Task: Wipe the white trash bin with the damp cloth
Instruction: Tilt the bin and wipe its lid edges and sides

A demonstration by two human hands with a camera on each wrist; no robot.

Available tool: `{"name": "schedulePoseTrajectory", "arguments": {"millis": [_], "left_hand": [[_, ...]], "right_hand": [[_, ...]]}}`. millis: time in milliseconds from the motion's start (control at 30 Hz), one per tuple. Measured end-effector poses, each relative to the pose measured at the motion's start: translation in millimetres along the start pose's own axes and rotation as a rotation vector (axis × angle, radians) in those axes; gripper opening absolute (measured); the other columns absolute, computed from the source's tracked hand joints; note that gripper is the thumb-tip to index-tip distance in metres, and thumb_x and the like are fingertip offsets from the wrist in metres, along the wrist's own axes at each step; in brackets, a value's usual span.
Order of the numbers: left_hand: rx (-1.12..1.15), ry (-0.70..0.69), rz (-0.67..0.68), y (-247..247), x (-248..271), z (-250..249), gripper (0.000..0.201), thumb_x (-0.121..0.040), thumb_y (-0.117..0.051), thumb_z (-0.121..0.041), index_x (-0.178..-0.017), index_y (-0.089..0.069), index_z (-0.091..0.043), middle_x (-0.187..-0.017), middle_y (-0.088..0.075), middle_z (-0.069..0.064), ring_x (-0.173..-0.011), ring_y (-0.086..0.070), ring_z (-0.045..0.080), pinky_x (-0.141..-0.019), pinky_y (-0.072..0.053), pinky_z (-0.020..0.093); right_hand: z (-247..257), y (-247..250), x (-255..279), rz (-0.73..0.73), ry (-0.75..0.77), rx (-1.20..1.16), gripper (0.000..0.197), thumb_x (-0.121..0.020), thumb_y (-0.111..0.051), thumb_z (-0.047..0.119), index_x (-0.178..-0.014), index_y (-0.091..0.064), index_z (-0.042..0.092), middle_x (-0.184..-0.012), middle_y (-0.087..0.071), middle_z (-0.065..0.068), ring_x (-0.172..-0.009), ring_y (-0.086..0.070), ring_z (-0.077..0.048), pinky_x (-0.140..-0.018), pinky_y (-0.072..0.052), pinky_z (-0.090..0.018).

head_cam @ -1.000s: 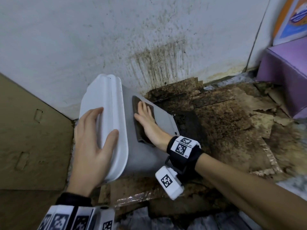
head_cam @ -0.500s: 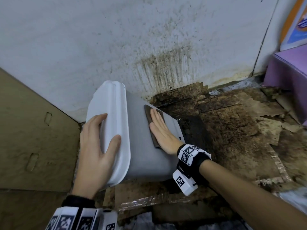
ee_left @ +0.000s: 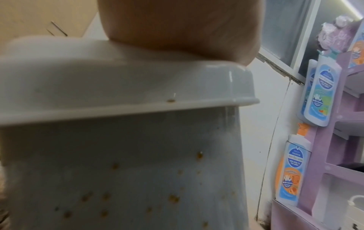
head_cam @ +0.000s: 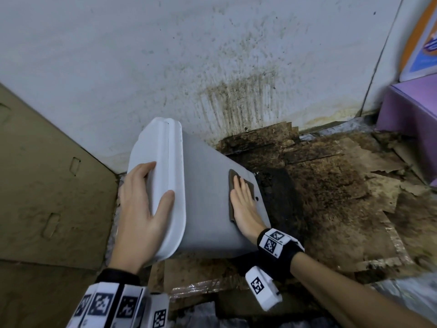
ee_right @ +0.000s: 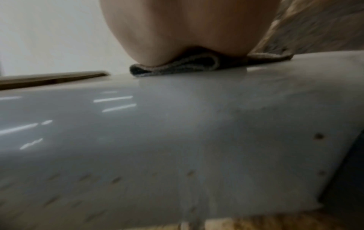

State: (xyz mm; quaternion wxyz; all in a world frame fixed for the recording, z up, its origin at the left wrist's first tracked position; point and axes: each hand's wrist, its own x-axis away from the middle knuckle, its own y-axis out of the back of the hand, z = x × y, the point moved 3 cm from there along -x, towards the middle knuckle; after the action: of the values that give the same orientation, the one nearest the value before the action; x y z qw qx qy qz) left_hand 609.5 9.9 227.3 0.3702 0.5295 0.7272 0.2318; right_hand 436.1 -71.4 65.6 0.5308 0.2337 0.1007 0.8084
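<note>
"Anti-Bac…" on orange bottle (ee_left: 291, 169) label, rest blurred

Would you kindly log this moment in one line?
trash bin: tilted | left hand: grips its top | right hand: presses cloth on its side

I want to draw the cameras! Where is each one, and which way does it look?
Head: worn on the head, facing down at the bin; both forearms, left hand on its lid, right hand on cloth.
Left wrist: faces along the left hand's palm at the lid.
Right wrist: faces along the right palm at cloth.
All three share the bin.
</note>
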Motion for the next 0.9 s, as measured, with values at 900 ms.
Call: {"name": "schedulePoseTrajectory", "arguments": {"millis": [900], "left_hand": [[0.001,-0.057,0.001,-7.8,-5.6,-7.5,0.064,-0.088,-0.048,-0.047,-0.144,-0.042,-0.015,-0.142,-0.044,0.001,-0.132,-0.036,0.010,-0.113,-0.032,0.039]], "right_hand": [[-44.0,-6.0,36.1,-0.111,0.083,-0.137,0.049,-0.112,-0.013,0.022,-0.159,-0.005,0.030,-0.161,0.009,0.021,-0.154,0.012,-0.003,-0.127,0.005,-0.033]]}}
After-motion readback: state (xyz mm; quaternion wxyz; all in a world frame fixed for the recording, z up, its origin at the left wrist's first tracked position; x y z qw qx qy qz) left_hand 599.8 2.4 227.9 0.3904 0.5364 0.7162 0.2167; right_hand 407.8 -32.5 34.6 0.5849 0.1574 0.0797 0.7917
